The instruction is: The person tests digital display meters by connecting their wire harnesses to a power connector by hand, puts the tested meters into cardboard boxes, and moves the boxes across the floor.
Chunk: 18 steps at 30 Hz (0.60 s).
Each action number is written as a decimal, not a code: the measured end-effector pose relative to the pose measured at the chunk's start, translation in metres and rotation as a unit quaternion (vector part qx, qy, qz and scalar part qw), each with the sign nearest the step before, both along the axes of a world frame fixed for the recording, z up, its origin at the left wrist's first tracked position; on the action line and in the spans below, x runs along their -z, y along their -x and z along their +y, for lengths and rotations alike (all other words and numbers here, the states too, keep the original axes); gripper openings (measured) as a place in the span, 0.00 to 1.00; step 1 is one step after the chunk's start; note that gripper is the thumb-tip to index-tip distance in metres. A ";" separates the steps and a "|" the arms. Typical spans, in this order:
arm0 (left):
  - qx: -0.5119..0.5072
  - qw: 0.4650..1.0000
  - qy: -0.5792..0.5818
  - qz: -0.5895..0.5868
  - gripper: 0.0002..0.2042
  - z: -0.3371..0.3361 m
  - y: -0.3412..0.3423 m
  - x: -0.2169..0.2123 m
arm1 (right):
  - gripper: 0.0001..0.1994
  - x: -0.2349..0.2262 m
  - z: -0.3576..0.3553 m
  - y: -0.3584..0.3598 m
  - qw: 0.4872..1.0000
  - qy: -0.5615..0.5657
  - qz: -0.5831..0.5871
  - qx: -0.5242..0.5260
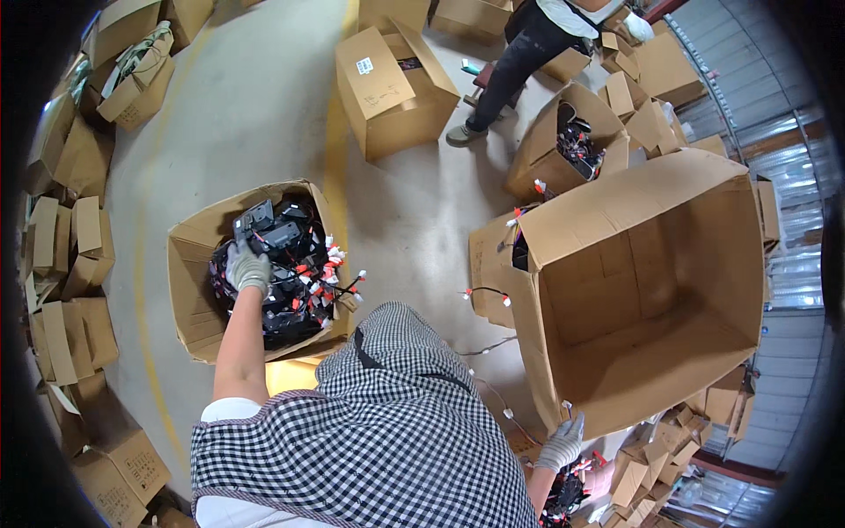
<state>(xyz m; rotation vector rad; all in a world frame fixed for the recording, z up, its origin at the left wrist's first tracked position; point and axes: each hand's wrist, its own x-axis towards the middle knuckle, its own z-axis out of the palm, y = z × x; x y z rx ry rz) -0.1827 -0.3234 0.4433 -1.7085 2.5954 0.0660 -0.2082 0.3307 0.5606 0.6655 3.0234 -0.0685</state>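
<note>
My left hand (248, 267), in a white glove, reaches into an open cardboard box (195, 286) on the left. Its fingers close at the edge of a black plastic housing (255, 216); the thumb side is partly hidden. Around it lie more black housings and a tangle of wires with red and white connectors (310, 283), some hanging over the box's right side. At the lower right, my right hand (562, 443), gloved too, is closed on a thin cable (519, 429) beside the near corner of a large cardboard box (616, 326). A small white connector sticks up above its fingers.
Another person (510, 66) stands at the back near a box of black wiring (576, 141). A closed-flap box (392, 97) stands on the floor ahead. Cartons line the left edge (75, 255). More wiring (568, 493) lies below my right hand.
</note>
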 end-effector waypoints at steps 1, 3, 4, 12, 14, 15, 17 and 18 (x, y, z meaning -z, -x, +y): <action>-0.002 0.995 -0.088 -0.042 0.30 -0.004 0.010 0.004 | 0.19 -0.005 -0.005 0.001 1.000 0.001 0.000 -0.001; 0.029 0.979 -0.191 -0.067 0.28 -0.004 0.031 0.015 | 0.19 0.003 0.005 -0.006 0.999 -0.005 0.039 -0.033; 0.061 0.976 -0.205 -0.052 0.27 -0.001 0.042 0.024 | 0.19 0.009 0.011 -0.004 0.999 -0.003 0.041 -0.025; 0.484 0.820 -0.132 0.276 0.22 0.136 0.148 -0.024 | 0.19 0.002 -0.001 -0.001 0.998 0.013 0.060 0.018; 0.576 0.746 -0.147 0.300 0.21 0.190 0.163 -0.074 | 0.19 -0.004 -0.003 0.000 0.997 0.046 0.060 0.023; 0.601 0.728 -0.151 0.293 0.21 0.217 0.166 -0.093 | 0.19 -0.002 0.000 -0.003 0.995 0.052 0.077 0.021; 0.687 0.649 -0.134 0.297 0.21 0.270 0.166 -0.123 | 0.18 0.012 0.011 -0.014 0.984 0.083 0.157 0.008; 0.711 0.626 -0.136 0.290 0.21 0.294 0.167 -0.133 | 0.18 0.024 0.019 -0.021 0.982 0.085 0.163 0.041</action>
